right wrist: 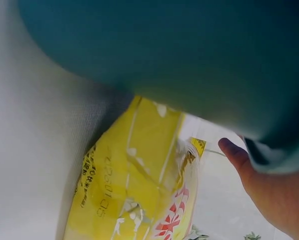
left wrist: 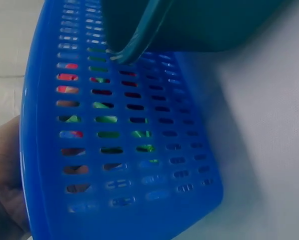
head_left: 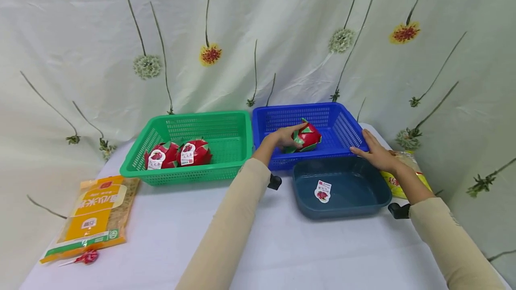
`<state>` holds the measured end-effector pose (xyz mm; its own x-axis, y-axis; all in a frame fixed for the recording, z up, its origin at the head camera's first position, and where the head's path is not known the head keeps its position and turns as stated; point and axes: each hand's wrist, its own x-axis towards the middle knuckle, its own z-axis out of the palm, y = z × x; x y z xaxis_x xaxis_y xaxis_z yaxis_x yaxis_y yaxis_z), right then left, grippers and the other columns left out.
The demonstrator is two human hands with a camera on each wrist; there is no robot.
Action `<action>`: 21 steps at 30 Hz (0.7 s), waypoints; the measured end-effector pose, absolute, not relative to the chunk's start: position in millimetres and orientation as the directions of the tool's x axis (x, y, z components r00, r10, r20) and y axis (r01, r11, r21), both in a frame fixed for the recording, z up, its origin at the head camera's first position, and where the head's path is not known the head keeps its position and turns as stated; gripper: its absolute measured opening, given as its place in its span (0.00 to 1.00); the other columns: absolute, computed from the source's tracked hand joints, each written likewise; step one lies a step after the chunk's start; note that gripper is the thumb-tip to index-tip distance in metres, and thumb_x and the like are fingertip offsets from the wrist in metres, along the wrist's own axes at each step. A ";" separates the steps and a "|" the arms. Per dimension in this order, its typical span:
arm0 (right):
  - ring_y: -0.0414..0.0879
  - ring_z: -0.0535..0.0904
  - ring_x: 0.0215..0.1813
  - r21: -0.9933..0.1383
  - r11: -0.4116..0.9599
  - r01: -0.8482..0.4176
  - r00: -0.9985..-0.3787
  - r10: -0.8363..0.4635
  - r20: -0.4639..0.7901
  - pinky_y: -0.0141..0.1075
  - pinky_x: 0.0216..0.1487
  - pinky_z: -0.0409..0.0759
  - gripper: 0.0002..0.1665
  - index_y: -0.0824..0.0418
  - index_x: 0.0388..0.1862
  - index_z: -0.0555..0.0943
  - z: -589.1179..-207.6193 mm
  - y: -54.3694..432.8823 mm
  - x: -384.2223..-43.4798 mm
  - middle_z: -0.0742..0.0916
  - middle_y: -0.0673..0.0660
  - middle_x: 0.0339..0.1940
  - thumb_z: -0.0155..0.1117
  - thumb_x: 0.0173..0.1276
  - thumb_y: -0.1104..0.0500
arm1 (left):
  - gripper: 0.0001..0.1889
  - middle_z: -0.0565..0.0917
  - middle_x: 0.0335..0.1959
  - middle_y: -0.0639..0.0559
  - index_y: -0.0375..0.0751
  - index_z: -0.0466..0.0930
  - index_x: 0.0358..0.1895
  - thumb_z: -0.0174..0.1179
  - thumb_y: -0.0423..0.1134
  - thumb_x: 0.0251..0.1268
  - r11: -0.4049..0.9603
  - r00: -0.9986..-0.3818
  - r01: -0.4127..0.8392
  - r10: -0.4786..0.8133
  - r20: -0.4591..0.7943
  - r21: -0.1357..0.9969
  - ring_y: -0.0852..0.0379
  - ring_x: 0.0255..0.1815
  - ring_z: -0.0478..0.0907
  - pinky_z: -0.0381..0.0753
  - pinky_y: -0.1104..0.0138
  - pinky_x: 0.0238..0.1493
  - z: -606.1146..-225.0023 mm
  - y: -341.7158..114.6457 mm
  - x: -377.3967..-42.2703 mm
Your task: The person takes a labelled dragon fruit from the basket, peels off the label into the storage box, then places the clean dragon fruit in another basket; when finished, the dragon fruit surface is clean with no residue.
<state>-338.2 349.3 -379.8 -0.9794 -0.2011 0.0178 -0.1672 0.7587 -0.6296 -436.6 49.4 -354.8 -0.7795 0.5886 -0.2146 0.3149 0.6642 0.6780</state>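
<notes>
In the head view, my left hand (head_left: 287, 137) grips a red dragon fruit (head_left: 311, 138) with green scales inside the blue basket (head_left: 342, 126). The left wrist view shows bits of the fruit through the slots of the basket wall, and part of my left hand (left wrist: 7, 185) beyond the rim. My right hand (head_left: 379, 152) rests on the basket's front right corner, thumb and fingers spread along the rim. Two more dragon fruits (head_left: 164, 150) with white labels lie in the left part of the green basket (head_left: 230, 122).
A dark blue-green bin (head_left: 350, 187) with a fruit sticker (head_left: 323, 191) stands in front of the blue basket. A yellow bag (right wrist: 124, 170) lies right of it. At the left are an orange-and-yellow food packet (head_left: 94, 211) and a red lollipop (head_left: 88, 257). A patterned curtain (head_left: 242, 21) hangs behind.
</notes>
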 end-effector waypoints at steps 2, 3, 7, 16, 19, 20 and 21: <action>0.69 0.34 0.70 -0.624 0.764 -0.167 -0.980 -0.200 0.018 0.69 0.59 0.42 0.55 0.61 0.72 0.28 -380.0 350.8 -339.0 0.36 0.66 0.72 0.50 0.67 0.38 | 0.41 0.53 0.69 0.42 0.63 0.45 0.73 0.58 0.35 0.63 0.660 -0.756 0.366 0.622 -0.204 0.656 0.44 0.62 0.59 0.75 0.54 0.50 -354.3 50.7 -437.0; 0.69 0.34 0.70 -0.624 0.764 -0.167 -0.980 -0.199 0.019 0.68 0.60 0.42 0.55 0.61 0.72 0.28 -380.2 351.5 -339.3 0.36 0.66 0.72 0.50 0.67 0.38 | 0.40 0.53 0.69 0.42 0.63 0.45 0.73 0.58 0.35 0.63 0.658 -0.748 0.384 0.633 -0.199 0.648 0.44 0.63 0.59 0.75 0.54 0.50 -354.2 51.7 -437.5; 0.69 0.34 0.70 -0.620 0.767 -0.164 -0.981 -0.190 0.025 0.68 0.60 0.42 0.55 0.60 0.72 0.27 -380.2 353.9 -340.7 0.36 0.66 0.73 0.49 0.67 0.38 | 0.36 0.53 0.71 0.45 0.65 0.48 0.72 0.56 0.40 0.66 0.696 -0.745 0.469 0.643 -0.180 0.544 0.45 0.64 0.57 0.72 0.57 0.54 -355.3 56.5 -440.1; 0.70 0.36 0.70 -0.631 0.761 -0.149 -0.985 -0.173 0.024 0.68 0.60 0.43 0.56 0.61 0.73 0.29 -381.2 352.2 -341.2 0.36 0.65 0.73 0.50 0.66 0.37 | 0.33 0.57 0.69 0.43 0.63 0.52 0.71 0.54 0.40 0.67 0.692 -0.744 0.485 0.648 -0.164 0.535 0.48 0.60 0.60 0.69 0.62 0.57 -356.0 78.9 -437.0; 0.69 0.36 0.70 -0.625 0.766 -0.150 -0.984 -0.178 0.018 0.68 0.60 0.43 0.56 0.61 0.73 0.29 -382.3 350.8 -341.2 0.37 0.65 0.73 0.50 0.66 0.37 | 0.31 0.59 0.68 0.44 0.63 0.53 0.71 0.52 0.40 0.68 0.707 -0.758 0.486 0.633 -0.154 0.513 0.50 0.57 0.62 0.69 0.63 0.56 -359.4 90.0 -435.0; 0.69 0.36 0.70 -0.626 0.765 -0.151 -0.984 -0.179 0.018 0.68 0.60 0.43 0.56 0.60 0.73 0.29 -382.7 350.2 -341.3 0.37 0.65 0.73 0.50 0.66 0.37 | 0.30 0.60 0.67 0.44 0.63 0.54 0.71 0.51 0.40 0.69 0.711 -0.764 0.484 0.627 -0.149 0.509 0.51 0.57 0.63 0.69 0.64 0.55 -360.7 94.2 -434.6; 0.69 0.37 0.70 -0.627 0.765 -0.151 -0.984 -0.180 0.018 0.68 0.60 0.43 0.56 0.60 0.73 0.29 -383.2 349.7 -341.4 0.37 0.65 0.73 0.50 0.66 0.37 | 0.30 0.60 0.67 0.44 0.63 0.54 0.71 0.51 0.40 0.69 0.716 -0.771 0.482 0.621 -0.144 0.505 0.51 0.56 0.64 0.69 0.64 0.55 -362.3 98.7 -434.5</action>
